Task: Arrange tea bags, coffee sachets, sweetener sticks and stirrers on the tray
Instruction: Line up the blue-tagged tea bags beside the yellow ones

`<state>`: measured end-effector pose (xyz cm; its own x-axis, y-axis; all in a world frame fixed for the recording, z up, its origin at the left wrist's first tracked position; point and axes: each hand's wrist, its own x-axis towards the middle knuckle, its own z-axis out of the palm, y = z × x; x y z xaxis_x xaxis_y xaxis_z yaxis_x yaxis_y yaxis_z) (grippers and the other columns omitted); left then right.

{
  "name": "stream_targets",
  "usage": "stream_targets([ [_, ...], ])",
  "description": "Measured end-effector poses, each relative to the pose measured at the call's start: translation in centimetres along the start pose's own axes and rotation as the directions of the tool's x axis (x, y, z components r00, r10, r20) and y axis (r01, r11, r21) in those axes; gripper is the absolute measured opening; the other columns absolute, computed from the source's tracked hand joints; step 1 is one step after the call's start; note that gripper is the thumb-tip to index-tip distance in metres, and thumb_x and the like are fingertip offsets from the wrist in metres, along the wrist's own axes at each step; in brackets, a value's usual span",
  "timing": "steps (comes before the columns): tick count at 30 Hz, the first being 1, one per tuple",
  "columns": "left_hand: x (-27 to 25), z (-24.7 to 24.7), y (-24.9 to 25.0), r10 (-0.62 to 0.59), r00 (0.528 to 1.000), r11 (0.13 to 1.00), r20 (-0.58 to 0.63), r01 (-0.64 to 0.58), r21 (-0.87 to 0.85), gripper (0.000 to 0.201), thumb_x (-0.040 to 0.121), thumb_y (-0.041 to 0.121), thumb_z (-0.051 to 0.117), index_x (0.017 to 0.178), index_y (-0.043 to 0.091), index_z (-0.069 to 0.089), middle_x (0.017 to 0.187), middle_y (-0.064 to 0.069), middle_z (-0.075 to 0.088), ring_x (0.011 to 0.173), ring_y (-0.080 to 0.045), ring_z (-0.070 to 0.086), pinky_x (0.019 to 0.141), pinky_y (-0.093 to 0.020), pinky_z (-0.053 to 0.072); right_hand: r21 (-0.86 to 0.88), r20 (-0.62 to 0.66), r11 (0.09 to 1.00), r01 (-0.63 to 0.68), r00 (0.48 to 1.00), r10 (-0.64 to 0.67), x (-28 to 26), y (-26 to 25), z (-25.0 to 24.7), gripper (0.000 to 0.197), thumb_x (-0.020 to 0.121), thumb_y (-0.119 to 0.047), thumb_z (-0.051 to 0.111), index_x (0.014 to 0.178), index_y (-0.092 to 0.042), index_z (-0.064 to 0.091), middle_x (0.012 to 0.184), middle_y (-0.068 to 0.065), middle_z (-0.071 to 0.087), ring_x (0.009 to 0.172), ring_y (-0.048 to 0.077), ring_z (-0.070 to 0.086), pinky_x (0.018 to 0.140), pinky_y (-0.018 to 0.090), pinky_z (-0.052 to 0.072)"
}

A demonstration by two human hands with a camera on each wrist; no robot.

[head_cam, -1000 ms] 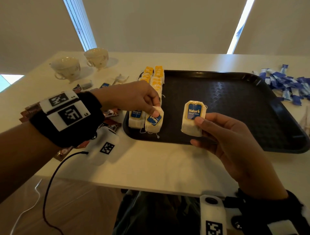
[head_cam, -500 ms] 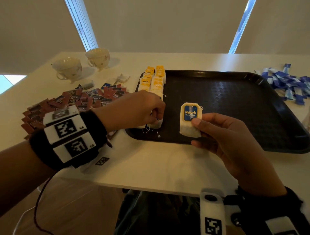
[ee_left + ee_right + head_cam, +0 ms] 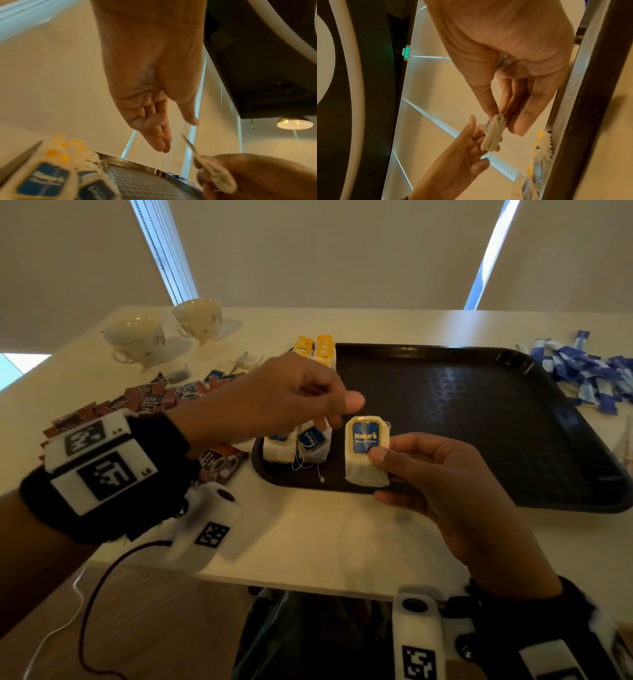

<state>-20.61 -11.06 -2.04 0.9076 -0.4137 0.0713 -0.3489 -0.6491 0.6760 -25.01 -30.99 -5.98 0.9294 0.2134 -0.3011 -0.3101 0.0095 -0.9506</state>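
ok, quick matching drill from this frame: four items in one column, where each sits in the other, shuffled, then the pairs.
Items
1. white tea bag with a blue Natur's tag
2. pile of blue-and-white sweetener sticks
3. two cream teacups
4. brown coffee sachets

Places
A. far left corner of the white table
B. pinched in the right hand, above the near edge of the black plastic tray
C. on the table right of the tray
D. on the table left of the tray, behind the left hand

Pairs: 1-B, 2-C, 3-A, 4-D

A white table (image 3: 308, 542) stands before a plain wall (image 3: 325, 251). Two bright window slits (image 3: 164, 251) flank it. Perhaps wooden floor (image 3: 154, 628) lies beneath.
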Motion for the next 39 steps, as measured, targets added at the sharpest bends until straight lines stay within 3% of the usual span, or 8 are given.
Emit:
stream_targets([
  [6,-0.7,0.1,0.7,-0.018,0.994,0.996,0.112,0.028,-0.087,0.015,0.078,0.024,0.069,0.089,0.015,0.066,0.074,0.001,0.068,0.058,-0.015,0.061,0.043,-0.015,0.046,-0.022,0.016,0.999,0.043,0.999,-0.042,-0.1,0.2,0.9,0.011,0.08,-0.016,0.066,0.09,-0.017,0.066,0.082,-0.004,0.073,0.079,0.007,0.07,0.062,0.023,0.058],
  [10,-1.2,-2.0,-1.1,-0.149,0.982,0.989,0.112,0.147,0.024,0.012,0.075,0.024,0.069,0.086,0.019,0.066,0.076,0.011,0.071,0.067,-0.005,0.068,0.065,-0.022,0.053,-0.068,-0.006,0.996,0.061,0.998,-0.061,-0.5,0.6,0.2,0.017,0.082,-0.02,0.064,0.099,-0.024,0.064,0.093,-0.004,0.071,0.086,0.007,0.068,0.066,0.023,0.058],
  [13,-1.7,-2.9,-2.8,-0.242,0.954,0.97,0.174,0.233,0.075,0.012,0.075,0.025,0.07,0.085,0.018,0.068,0.079,-0.001,0.073,0.072,-0.021,0.069,0.069,-0.035,0.056,-0.118,0.016,0.991,0.057,0.998,-0.056,-1.0,0.7,-0.4,0.017,0.083,-0.02,0.061,0.1,-0.024,0.063,0.097,-0.004,0.069,0.089,0.007,0.066,0.068,0.022,0.056],
  [17,-1.7,-2.8,-4.5,-0.285,0.947,0.958,0.146,0.277,0.071,0.008,0.079,0.02,0.069,0.086,0.017,0.069,0.071,0.003,0.072,0.057,-0.004,0.064,0.051,-0.016,0.049,-0.176,0.054,0.982,0.071,0.997,-0.063,-1.6,0.9,-0.7,0.018,0.083,-0.023,0.061,0.1,-0.027,0.063,0.098,-0.005,0.068,0.091,0.006,0.066,0.068,0.021,0.056],
  [22,-1.0,-2.5,-5.7,-0.327,0.939,0.943,0.104,0.317,0.099,0.009,0.076,0.02,0.074,0.083,0.02,0.069,0.077,0.003,0.073,0.076,-0.01,0.068,0.072,-0.022,0.054,-0.207,0.067,0.976,0.069,0.996,-0.056,-1.7,1.0,-0.9,0.015,0.084,-0.023,0.06,0.098,-0.027,0.063,0.097,-0.005,0.069,0.089,0.005,0.066,0.069,0.022,0.056],
  [25,-0.9,-2.0,-5.7,-0.265,0.964,0.921,0.013,0.249,0.3,0.013,0.076,0.024,0.076,0.083,0.026,0.065,0.073,0.012,0.064,0.068,0.012,0.055,0.064,-0.006,0.04,-0.208,0.059,0.976,0.063,0.997,-0.052,-1.7,1.2,-1.0,0.017,0.083,-0.023,0.06,0.099,-0.026,0.064,0.098,-0.004,0.069,0.089,0.006,0.066,0.069,0.022,0.057],
  [33,-2.3,-1.0,-5.1,0.023,1.0,0.909,-0.005,-0.019,0.416,0.031,0.067,0.025,0.082,0.085,0.029,0.057,0.081,0.016,0.047,0.075,0.015,0.045,0.063,-0.002,0.032,-0.186,0.046,0.98,0.073,0.997,-0.066,-1.8,1.4,-1.5,0.021,0.079,-0.023,0.061,0.099,-0.024,0.065,0.094,-0.003,0.07,0.086,0.004,0.067,0.068,0.023,0.057],
  [39,-2.8,0.2,-5.1,-0.147,0.974,0.86,0.173,0.039,0.509,0.018,0.078,0.027,0.074,0.085,0.031,0.058,0.079,0.018,0.053,0.072,0.005,0.051,0.062,-0.007,0.037,-0.148,0.016,0.987,0.058,0.998,-0.057,-1.8,1.6,-1.5,0.021,0.076,-0.022,0.062,0.095,-0.024,0.067,0.092,-0.002,0.07,0.086,0.009,0.068,0.073,0.03,0.056],
])
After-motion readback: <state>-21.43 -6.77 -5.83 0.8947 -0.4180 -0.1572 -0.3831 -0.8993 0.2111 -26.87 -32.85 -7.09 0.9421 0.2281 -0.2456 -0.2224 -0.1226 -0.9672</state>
